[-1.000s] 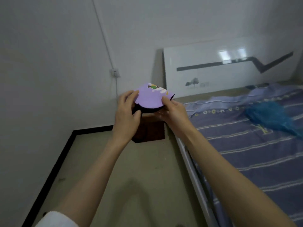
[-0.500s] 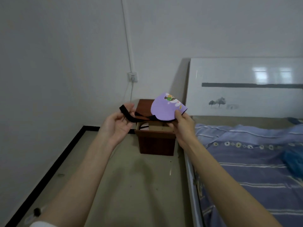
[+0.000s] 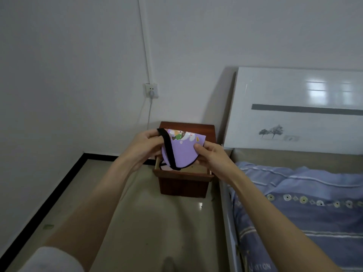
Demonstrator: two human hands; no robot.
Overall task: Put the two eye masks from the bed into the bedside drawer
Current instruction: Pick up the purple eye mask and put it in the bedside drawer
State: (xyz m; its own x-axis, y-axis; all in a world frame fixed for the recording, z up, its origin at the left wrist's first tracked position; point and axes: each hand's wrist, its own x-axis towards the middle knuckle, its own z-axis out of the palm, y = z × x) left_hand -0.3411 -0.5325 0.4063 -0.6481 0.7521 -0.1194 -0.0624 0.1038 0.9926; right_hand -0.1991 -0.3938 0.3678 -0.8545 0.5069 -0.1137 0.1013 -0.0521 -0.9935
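A purple eye mask (image 3: 181,152) with a cartoon print and a black strap hangs folded above the pulled-out drawer (image 3: 183,173) of the dark wooden bedside cabinet (image 3: 188,127). My left hand (image 3: 146,148) grips its left side and the strap. My right hand (image 3: 213,157) pinches its right edge. Something pink and white shows inside the drawer under the mask; I cannot tell what it is.
The bed (image 3: 306,203) with a blue striped cover lies on the right, its white headboard (image 3: 294,110) against the wall. A wall socket (image 3: 151,90) with a cable sits above the cabinet. Beige floor (image 3: 149,222) stretches in front of the cabinet.
My left hand has drawn the strap back in against the mask, so both hands now hold it together. The cabinet appears nearer, with the drawer directly under the mask.
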